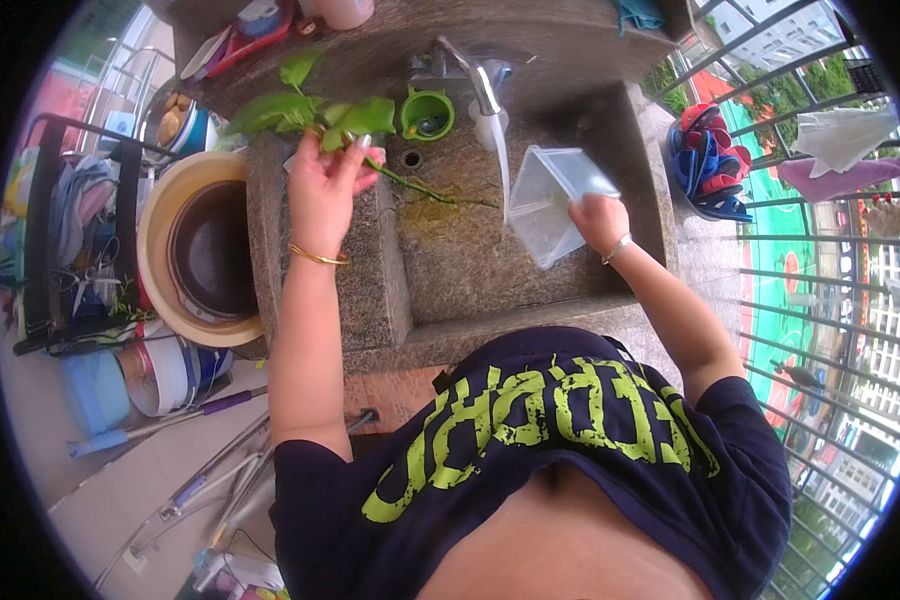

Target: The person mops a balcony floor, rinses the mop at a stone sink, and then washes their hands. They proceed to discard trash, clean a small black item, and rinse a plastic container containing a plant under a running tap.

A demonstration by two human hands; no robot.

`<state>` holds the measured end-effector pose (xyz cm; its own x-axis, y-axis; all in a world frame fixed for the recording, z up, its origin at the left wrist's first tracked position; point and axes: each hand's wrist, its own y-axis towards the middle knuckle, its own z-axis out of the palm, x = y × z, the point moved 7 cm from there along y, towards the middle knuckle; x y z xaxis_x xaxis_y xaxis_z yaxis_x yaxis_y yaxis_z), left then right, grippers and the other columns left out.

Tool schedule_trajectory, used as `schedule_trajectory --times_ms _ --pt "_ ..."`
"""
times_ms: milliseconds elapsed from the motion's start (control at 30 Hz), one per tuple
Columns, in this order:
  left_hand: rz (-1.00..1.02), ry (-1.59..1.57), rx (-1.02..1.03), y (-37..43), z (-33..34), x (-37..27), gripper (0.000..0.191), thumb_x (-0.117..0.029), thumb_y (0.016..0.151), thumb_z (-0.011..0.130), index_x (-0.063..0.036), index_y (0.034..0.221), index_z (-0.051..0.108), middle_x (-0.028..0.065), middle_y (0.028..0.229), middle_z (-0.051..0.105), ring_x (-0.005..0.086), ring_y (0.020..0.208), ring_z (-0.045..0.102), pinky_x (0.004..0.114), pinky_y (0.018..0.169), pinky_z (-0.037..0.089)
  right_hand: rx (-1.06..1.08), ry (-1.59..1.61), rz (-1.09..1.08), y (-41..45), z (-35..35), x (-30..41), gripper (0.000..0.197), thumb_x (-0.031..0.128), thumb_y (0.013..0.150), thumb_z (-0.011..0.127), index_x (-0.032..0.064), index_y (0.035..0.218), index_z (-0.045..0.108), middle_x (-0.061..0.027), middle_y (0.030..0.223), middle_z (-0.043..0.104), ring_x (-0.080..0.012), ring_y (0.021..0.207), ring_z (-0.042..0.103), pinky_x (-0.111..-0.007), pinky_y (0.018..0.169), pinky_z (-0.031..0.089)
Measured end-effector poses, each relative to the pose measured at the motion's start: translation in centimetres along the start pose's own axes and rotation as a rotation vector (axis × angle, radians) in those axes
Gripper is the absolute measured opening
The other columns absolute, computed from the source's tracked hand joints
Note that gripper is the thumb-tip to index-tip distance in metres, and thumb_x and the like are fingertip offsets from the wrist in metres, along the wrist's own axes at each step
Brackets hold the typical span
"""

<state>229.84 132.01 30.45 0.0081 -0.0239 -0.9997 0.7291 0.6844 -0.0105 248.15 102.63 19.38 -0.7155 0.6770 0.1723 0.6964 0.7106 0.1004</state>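
My left hand grips a leafy green plant cutting, its leaves above my fingers and its bare stem pointing right across the stone sink. In my right hand is a clear plastic container, held tilted by its rim over the basin. Water runs from the metal faucet in a stream along the container's left side. Whether any of it enters the container I cannot tell. A yellowish wet patch marks the sink floor beneath the stem.
A green strainer cup sits near the drain. Left of the sink stands a large beige bucket. A bin of red and blue slippers is to the right, beside metal railings. Mop poles lie at lower left.
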Motion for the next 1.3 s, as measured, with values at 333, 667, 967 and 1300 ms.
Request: schedule_trajectory --times_ms 333,667,967,1300 --pt "0.170 0.153 -0.089 1.0 -3.7 -7.2 0.023 -0.012 0.083 0.053 -0.0036 0.104 0.045 0.0109 0.083 0.061 0.0155 0.073 0.061 0.022 0.061 0.049 0.323 1.486 0.671 -3.2 12.9 0.0 0.020 0.016 0.079 0.051 -0.0029 0.078 0.057 -0.0052 0.062 0.054 -0.0123 0.051 0.052 -0.025 0.050 0.047" --pt "0.149 0.152 -0.144 1.4 -5.3 -7.0 0.024 -0.014 0.083 0.054 -0.0013 0.101 0.043 0.0106 0.082 0.061 0.0145 0.073 0.060 0.022 0.061 0.049 0.352 1.508 0.719 -6.0 12.5 -3.4 0.014 0.013 0.076 0.050 0.0007 0.074 0.056 -0.0030 0.059 0.054 -0.0085 0.046 0.045 -0.021 0.043 0.035" --pt "0.142 0.180 -0.201 1.8 -5.8 -6.8 0.024 -0.012 0.083 0.053 -0.0016 0.103 0.043 0.0110 0.082 0.061 0.0162 0.074 0.061 0.023 0.062 0.049 0.263 1.494 0.568 1.1 12.2 0.7 0.019 0.019 0.080 0.053 0.0016 0.076 0.058 -0.0016 0.059 0.054 -0.0078 0.049 0.046 -0.020 0.045 0.035" --pt "0.137 0.139 -0.259 0.9 -7.9 -5.5 0.022 -0.010 0.083 0.053 -0.0016 0.101 0.043 0.0099 0.082 0.061 0.0155 0.073 0.061 0.023 0.062 0.049 0.442 0.817 0.567 9.0 7.8 5.7 0.036 0.031 0.072 0.059 -0.0042 0.065 0.057 -0.0105 0.054 0.056 -0.0172 0.041 0.055 -0.028 0.043 0.047"
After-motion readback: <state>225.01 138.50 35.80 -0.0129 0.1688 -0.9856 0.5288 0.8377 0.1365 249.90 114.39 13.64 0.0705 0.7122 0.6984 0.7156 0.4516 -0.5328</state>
